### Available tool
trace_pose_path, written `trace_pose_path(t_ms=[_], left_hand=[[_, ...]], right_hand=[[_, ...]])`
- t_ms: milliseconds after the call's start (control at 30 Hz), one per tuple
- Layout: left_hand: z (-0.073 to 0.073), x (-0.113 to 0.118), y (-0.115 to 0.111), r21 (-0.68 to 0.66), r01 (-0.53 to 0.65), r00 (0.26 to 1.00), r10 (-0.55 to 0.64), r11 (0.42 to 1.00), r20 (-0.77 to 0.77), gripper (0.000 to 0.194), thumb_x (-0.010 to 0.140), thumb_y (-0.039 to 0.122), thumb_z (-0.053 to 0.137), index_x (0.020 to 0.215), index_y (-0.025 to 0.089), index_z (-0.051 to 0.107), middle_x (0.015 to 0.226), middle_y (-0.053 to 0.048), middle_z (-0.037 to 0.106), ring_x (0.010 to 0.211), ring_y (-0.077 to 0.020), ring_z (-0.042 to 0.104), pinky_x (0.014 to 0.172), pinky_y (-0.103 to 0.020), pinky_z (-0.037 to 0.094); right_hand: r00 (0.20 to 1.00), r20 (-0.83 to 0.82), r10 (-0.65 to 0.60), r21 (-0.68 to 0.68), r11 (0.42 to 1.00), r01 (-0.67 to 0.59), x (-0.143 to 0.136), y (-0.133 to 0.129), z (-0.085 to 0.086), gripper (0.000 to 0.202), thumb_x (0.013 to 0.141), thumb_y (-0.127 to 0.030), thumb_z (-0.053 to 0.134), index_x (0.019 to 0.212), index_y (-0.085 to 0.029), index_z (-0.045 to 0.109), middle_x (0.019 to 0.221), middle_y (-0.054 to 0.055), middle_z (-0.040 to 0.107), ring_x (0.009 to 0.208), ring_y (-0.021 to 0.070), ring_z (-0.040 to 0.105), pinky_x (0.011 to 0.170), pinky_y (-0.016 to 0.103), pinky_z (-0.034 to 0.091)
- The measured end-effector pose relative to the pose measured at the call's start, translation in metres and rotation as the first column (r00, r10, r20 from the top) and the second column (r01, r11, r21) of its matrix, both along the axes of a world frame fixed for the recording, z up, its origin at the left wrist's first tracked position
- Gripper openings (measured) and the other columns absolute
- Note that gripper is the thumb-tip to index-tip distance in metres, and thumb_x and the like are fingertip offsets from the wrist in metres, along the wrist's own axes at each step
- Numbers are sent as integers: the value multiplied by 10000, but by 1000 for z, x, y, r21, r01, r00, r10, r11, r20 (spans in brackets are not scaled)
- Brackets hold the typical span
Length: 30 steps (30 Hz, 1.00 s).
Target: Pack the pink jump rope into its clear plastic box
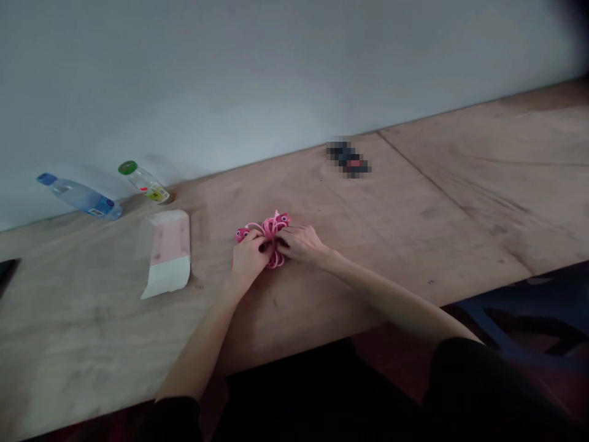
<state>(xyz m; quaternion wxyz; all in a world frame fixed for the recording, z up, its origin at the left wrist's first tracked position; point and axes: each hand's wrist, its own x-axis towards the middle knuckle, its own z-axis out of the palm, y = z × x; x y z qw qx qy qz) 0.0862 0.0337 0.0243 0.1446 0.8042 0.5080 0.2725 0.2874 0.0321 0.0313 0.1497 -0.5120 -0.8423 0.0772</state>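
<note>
A bundle of looped pink cord (275,259) is held between my two hands over the middle of the wooden table. Two dark pink ends with eye-like spots stick out of it, one at the left (242,234) and one at the upper right (284,219). My left hand (250,255) has its fingers curled round the left side of the bundle. From the right, my right hand (300,242) pinches the cord near its middle. The fingertips of both hands are partly hidden among the loops.
On the wooden table (368,221), a pink and white package (169,252) lies to the left. Behind it are a green-capped glass bottle (146,183) and a blue-capped plastic bottle (83,197). A blurred dark object (348,159) is near the wall. A dark corner (7,273) shows far left.
</note>
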Motion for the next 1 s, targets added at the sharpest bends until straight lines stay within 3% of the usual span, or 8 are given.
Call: trace_pose_path(t_ms=[167, 267, 467, 600, 767, 1000], left_hand=[[2, -6, 5, -9, -54, 998, 54, 998, 18, 77, 901, 157, 708, 883, 214, 757, 960, -53, 763, 879, -204, 727, 824, -342, 601], [0, -12, 1, 13, -47, 998, 47, 999, -52, 122, 933, 147, 659, 911, 216, 757, 997, -65, 760, 906, -214, 724, 828, -345, 599], [-5, -21, -11, 121, -45, 965, 75, 992, -253, 189, 917, 70, 609, 896, 225, 717, 967, -106, 739, 972, -290, 711, 705, -371, 590], [-2, -19, -16, 147, -71, 941, 115, 987, -317, 130, 926, 109, 632, 900, 211, 708, 1041, -146, 734, 1043, -334, 698, 657, -376, 571], [-3, -21, -20, 33, -129, 953, 133, 991, -273, 125, 974, 178, 652, 891, 223, 734, 945, -92, 727, 855, -265, 719, 696, -366, 554], [-5, -24, -28, 40, -118, 974, 124, 992, -191, 131, 1002, 222, 658, 1056, 236, 777, 1000, -73, 754, 884, -231, 735, 742, -332, 562]], right_hand=[[993, -66, -98, 29, 995, 100, -1, -2, 4, 114, 909, -280, 674, 935, -195, 744, 988, 85, 798, 954, 239, 647, 788, 318, 421], [993, -70, -97, 71, 992, 102, 1, -4, 6, 116, 895, -287, 676, 904, -199, 751, 979, 79, 793, 910, 238, 621, 826, 337, 424], [993, -32, -110, 107, 988, 113, 8, -15, 5, 202, 972, -302, 639, 874, -220, 795, 967, 60, 785, 914, 235, 599, 865, 353, 407], [993, 88, -82, 130, 989, 70, 12, -23, 5, 253, 1016, -286, 619, 863, -217, 809, 991, 80, 778, 975, 258, 593, 872, 372, 393], [989, 146, 12, 145, 989, -33, 18, -27, 7, 230, 1021, -247, 610, 939, -190, 818, 1055, 123, 758, 1023, 275, 583, 899, 393, 404], [998, -67, -12, 192, 981, 25, 31, -22, -4, 187, 982, -302, 677, 974, -240, 853, 997, 83, 730, 946, 251, 580, 893, 385, 439]])
